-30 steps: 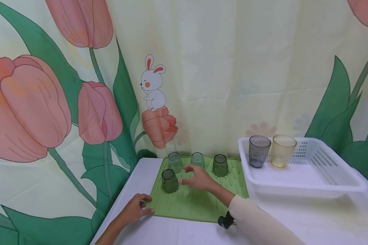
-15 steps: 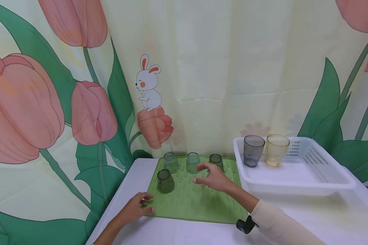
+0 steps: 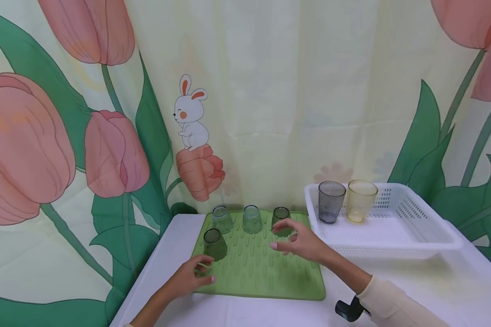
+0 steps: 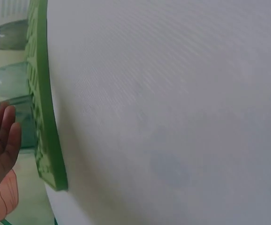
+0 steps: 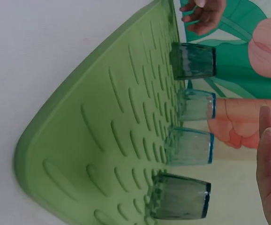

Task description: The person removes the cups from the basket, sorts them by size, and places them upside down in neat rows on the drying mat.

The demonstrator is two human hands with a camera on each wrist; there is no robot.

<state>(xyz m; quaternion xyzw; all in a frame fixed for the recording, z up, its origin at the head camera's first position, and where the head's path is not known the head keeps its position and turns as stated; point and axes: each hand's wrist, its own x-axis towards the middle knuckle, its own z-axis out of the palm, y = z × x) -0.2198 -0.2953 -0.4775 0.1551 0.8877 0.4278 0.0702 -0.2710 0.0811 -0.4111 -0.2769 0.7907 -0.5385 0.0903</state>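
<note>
On the green drying mat [image 3: 266,268] several glass tumblers stand upside down. A dark tumbler [image 3: 215,247] is at the mat's left side, with two pale blue-green tumblers, a left one [image 3: 222,220] and a middle one [image 3: 252,220], along the back. Another dark tumbler [image 3: 281,215] at the back right is partly covered by my right hand [image 3: 304,243] in the head view. That hand holds nothing; its thumb and fingers are apart, above the mat. My left hand [image 3: 188,277], also holding nothing, is at the mat's front left corner with loosely bent fingers, near the left dark tumbler.
Right of the mat is a white plastic basket [image 3: 393,247] with perforated sides. Inside it, a grey tumbler [image 3: 331,202] and a yellow tumbler [image 3: 362,202] stand upright at the left end. A tulip-and-rabbit curtain [image 3: 262,113] hangs behind the white-covered table [image 3: 245,313].
My right hand has moved rightward from beside the left dark tumbler to in front of the back right one. The view has turned slightly right. My left hand stays by the mat's corner.
</note>
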